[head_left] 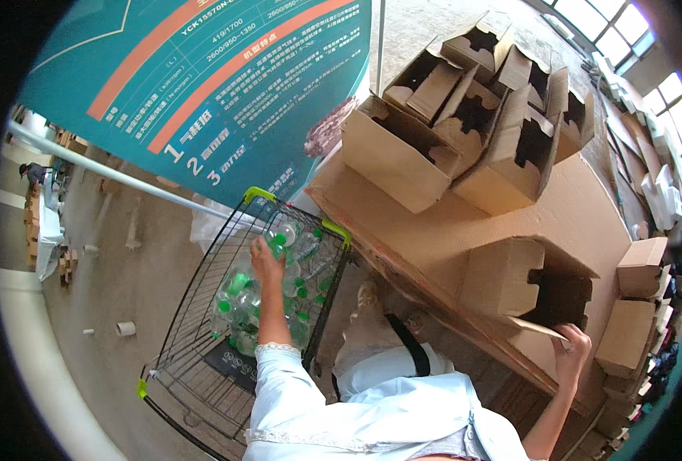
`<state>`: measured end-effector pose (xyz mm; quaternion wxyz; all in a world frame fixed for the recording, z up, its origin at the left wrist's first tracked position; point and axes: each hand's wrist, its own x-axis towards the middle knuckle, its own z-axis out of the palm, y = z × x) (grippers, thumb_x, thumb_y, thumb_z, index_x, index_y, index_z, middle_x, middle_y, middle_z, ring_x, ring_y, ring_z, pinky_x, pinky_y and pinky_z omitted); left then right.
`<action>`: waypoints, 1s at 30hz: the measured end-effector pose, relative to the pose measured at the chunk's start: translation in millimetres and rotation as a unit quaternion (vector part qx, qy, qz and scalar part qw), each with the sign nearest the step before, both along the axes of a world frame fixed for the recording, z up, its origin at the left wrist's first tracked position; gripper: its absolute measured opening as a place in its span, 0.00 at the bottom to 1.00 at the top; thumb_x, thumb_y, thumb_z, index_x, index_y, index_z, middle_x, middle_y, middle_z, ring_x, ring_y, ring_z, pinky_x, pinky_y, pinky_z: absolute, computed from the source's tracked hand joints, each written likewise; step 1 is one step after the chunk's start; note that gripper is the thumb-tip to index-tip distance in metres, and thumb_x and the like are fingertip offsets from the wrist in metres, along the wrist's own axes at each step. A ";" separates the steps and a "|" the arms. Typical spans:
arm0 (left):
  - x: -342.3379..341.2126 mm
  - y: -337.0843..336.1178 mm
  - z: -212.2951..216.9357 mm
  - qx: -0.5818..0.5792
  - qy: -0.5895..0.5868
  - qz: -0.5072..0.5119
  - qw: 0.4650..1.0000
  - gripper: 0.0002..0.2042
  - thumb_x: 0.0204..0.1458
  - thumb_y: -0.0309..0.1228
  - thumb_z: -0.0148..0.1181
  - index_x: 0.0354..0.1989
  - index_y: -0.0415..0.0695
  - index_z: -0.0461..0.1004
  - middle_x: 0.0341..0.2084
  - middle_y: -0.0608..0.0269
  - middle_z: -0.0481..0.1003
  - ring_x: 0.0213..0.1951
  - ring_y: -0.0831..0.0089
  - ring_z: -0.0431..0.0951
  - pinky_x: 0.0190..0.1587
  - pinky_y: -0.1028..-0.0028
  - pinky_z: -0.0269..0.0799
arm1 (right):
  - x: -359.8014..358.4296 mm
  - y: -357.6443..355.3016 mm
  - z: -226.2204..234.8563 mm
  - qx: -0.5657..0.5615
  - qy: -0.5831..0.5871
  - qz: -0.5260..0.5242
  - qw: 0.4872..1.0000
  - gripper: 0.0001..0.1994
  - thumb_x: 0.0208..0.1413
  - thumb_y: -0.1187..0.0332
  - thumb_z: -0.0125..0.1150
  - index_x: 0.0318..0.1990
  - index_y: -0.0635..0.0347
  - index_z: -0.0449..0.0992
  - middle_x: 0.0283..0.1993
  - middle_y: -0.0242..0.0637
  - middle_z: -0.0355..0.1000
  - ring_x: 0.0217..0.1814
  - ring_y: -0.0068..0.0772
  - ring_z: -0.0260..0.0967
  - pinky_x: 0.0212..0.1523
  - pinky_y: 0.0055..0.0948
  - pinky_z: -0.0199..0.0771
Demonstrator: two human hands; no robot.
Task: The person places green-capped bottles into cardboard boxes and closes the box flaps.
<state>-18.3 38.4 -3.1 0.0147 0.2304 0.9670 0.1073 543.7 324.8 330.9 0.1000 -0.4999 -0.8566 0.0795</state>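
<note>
My left hand point(266, 261) reaches into a wire shopping cart point(191, 296) with bright green corner pieces. Its fingers close around a clear plastic bottle point(279, 239) with a green cap, at the cart's far end. Beneath it lies a heap of similar clear bottles point(301, 296), also green-capped. On the right, my right hand point(574, 349) pinches a flap of an open cardboard box point(502, 280). That box rests on a large flat cardboard surface point(425, 265), its dark inside facing right; what it holds cannot be made out.
Several open cardboard boxes point(402, 161) stand grouped at the surface's far side. More boxes point(625, 338) are stacked along the right. A teal printed banner point(225, 84) rises behind the cart, with a metal pole point(126, 170) along its bottom. Left on the floor lies a white pipe piece point(126, 329).
</note>
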 end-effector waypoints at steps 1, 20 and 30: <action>1.5 27.6 14.9 -0.013 0.009 -0.050 0.999 0.38 0.39 0.36 0.73 0.61 0.43 0.61 0.57 0.47 0.66 0.59 0.51 0.65 0.62 0.56 0.59 | 1.1 -2.6 -1.6 -0.002 -0.001 -0.015 1.000 0.13 0.32 0.81 0.67 0.31 0.68 0.79 0.33 0.46 0.77 0.36 0.48 0.76 0.38 0.34 0.74; -29.5 -12.8 7.4 0.249 -0.506 0.225 0.794 0.26 0.51 0.48 0.62 0.48 0.36 0.73 0.37 0.55 0.77 0.31 0.61 0.79 0.32 0.65 0.79 | -6.6 -10.9 -3.0 0.018 0.000 -0.011 1.000 0.16 0.29 0.78 0.61 0.33 0.64 0.79 0.36 0.45 0.77 0.40 0.50 0.74 0.42 0.37 0.74; 145.1 38.5 214.2 0.655 -0.435 -0.089 0.611 0.45 0.42 0.49 0.69 0.66 0.44 0.54 0.50 0.53 0.68 0.49 0.61 0.72 0.49 0.63 0.70 | 10.5 2.5 0.0 0.027 -0.009 0.086 0.996 0.15 0.30 0.76 0.67 0.32 0.56 0.80 0.38 0.34 0.78 0.40 0.39 0.76 0.37 0.35 0.77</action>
